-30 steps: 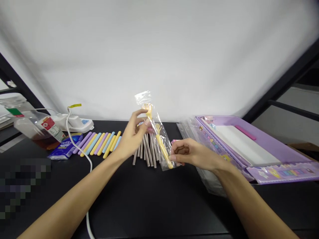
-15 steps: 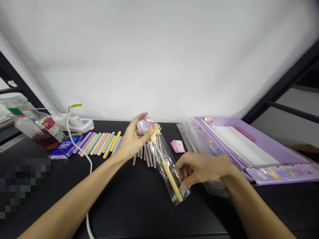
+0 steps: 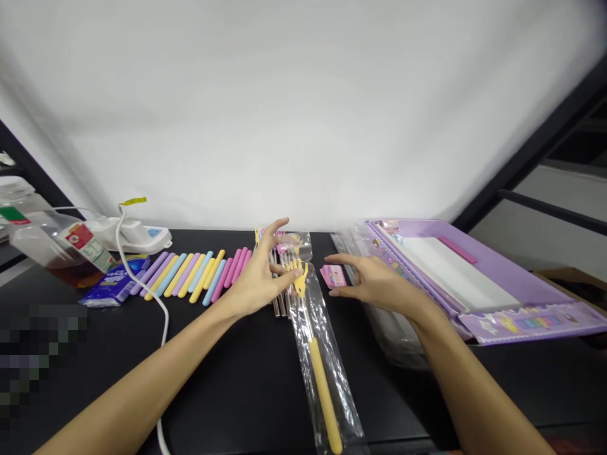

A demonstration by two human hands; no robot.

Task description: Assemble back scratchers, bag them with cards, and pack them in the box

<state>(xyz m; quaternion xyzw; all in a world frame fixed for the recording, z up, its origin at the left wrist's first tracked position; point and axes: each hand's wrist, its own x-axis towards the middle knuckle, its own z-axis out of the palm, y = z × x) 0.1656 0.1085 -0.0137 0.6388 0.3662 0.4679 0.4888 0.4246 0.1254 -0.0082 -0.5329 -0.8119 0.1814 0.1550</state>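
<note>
The left hand (image 3: pixel 258 278) sets its thumb on the yellow hand-shaped head of a back scratcher (image 3: pixel 318 366), its index finger raised away beyond it; whether the other fingers close on the head cannot be told. The scratcher lies in a clear sleeve (image 3: pixel 349 411), its slim metal shaft and yellow handle stretching from that thumb toward the person, between the two forearms. The right hand (image 3: pixel 382 284), to the right of the sleeve, holds nothing, thumb and index finger spread apart on either side of a small stack of pink cards (image 3: pixel 334 276); contact with the cards is not clear. Just beyond and partly behind the left hand are metal rods (image 3: pixel 279 306), with colourful ends half hidden by its fingers. Left of the left hand runs a row of coloured sticks (image 3: pixel 207 276) in purple, yellow, blue and pink, the pink ones nearest it. Farther left come a white cable (image 3: pixel 165 322), a blue packet (image 3: pixel 111 284), a white power strip (image 3: pixel 145 239) and a tilted bottle (image 3: pixel 38 246) with dark liquid inside. Beneath and beside the right hand lie flat clear bags (image 3: pixel 396 335), and to their right an open purple box (image 3: pixel 488 259), all on the black table (image 3: pixel 246 379).
</note>
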